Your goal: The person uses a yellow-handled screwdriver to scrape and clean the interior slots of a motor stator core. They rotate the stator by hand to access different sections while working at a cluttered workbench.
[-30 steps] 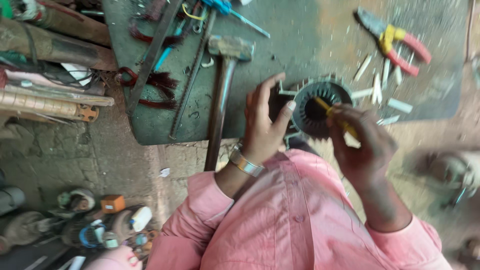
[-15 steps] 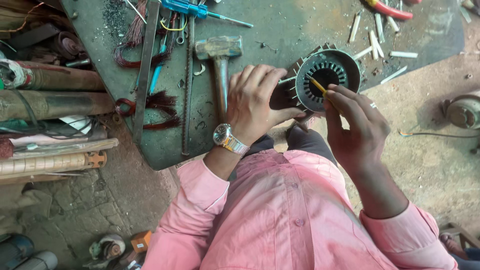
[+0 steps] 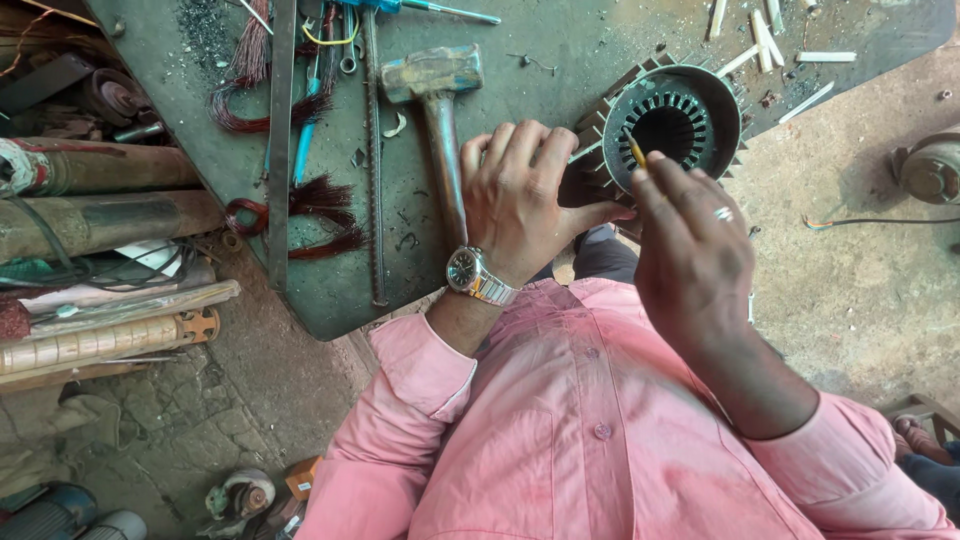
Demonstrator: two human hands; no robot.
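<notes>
The left hand (image 3: 520, 195) grips the finned motor stator (image 3: 668, 125) from its side; the right hand (image 3: 690, 250) has its fingers (image 3: 650, 185) pinched on a yellow stick (image 3: 634, 148) at the stator's slotted bore.

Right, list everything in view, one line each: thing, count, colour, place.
motor shell: one, dark grey, finned, bench edge
hammer: one, rusty grey, bench middle
hacksaw blade: one, dark, left of hammer
copper wire bundles: several, reddish, bench left
screwdriver: one, blue handle, bench top
white strips: several, bench top right
pipes: two, rusty, far left
bench: one, green-grey metal
wristwatch: one, silver, left wrist
left hand: steadies the shell
right hand: holds a yellow stick at the shell's slots
</notes>
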